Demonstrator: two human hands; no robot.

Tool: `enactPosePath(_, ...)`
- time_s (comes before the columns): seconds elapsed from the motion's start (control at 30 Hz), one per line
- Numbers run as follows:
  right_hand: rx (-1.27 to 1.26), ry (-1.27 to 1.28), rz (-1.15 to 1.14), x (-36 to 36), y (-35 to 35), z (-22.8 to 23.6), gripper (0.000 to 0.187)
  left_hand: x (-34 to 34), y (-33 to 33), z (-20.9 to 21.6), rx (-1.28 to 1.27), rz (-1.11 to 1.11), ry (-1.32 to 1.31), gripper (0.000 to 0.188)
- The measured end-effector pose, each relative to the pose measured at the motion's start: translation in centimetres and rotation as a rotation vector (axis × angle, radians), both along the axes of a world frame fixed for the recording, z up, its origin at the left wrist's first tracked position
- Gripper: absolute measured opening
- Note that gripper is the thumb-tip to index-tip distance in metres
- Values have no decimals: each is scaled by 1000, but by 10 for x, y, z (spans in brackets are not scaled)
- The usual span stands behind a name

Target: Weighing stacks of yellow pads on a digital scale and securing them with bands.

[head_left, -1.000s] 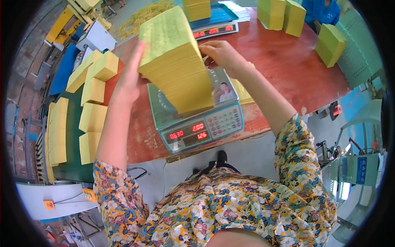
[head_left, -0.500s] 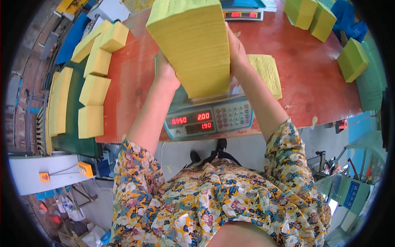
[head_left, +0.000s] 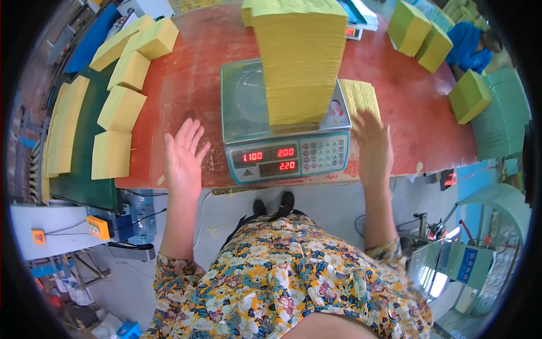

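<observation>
A tall stack of yellow sheets (head_left: pixel 302 68) stands on the metal pan of a digital scale (head_left: pixel 237 101), whose red display is lit. My left hand (head_left: pixel 185 152) is off to the scale's left, palm up with its fingers spread, touching nothing. On the other side, my right hand (head_left: pixel 374 148) is a little blurred, its fingers stretched out. It hovers near a low pile of yellow embossed sheets (head_left: pixel 361 97), which it partly covers. Neither hand touches the tall stack.
Several yellow blocks (head_left: pixel 121 107) line the red table's (head_left: pixel 186 68) left side, beside a dark green conveyor belt (head_left: pixel 90 141). More yellow blocks (head_left: pixel 407 28) stand at the far right. A person in blue (head_left: pixel 468 48) is beyond them. Another scale (head_left: pixel 354 31) sits behind the stack.
Both hands have let go of the tall stack and drawn apart toward me, one to each side. The stack now rests on the scale, and the display reading has risen.
</observation>
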State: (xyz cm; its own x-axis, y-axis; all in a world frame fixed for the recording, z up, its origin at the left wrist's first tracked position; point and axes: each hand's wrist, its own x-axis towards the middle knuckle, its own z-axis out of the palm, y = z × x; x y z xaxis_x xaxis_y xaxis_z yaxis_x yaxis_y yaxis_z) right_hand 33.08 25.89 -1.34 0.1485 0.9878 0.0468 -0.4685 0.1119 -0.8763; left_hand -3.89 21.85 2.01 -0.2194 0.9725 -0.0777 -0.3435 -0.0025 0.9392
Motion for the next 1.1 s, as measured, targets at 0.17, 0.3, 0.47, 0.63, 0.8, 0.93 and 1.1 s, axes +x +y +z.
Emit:
enactPosePath(0.17,-82,59,-63,-34,-68,-38,56,-29,-28,-21,34,77,-34,72)
enactPosePath(0.3,-129,99,-34,-67,-97,-54,52,-30,-36,-32,92,75,-54,65)
enactPosePath(0.47,-142,142,2,-86,-103,-51,46,-31,-45,-48,82,98,-48,60)
enactPosePath(0.63,-182,159,37,-83,-112,-61,45,-48,-56,-59,47,141,37,51)
enactPosePath(0.8,-211,215,52,-82,-116,-72,43,-42,-57,-61,29,158,5,42)
enactPosePath(0.93,-237,128,114,-98,-113,-71,43,-21,-58,-61,25,4,70,34)
enactPosePath(1.1,-90,52,199,-112,-110,-46,45,-7,-31,-55,17,-204,151,35)
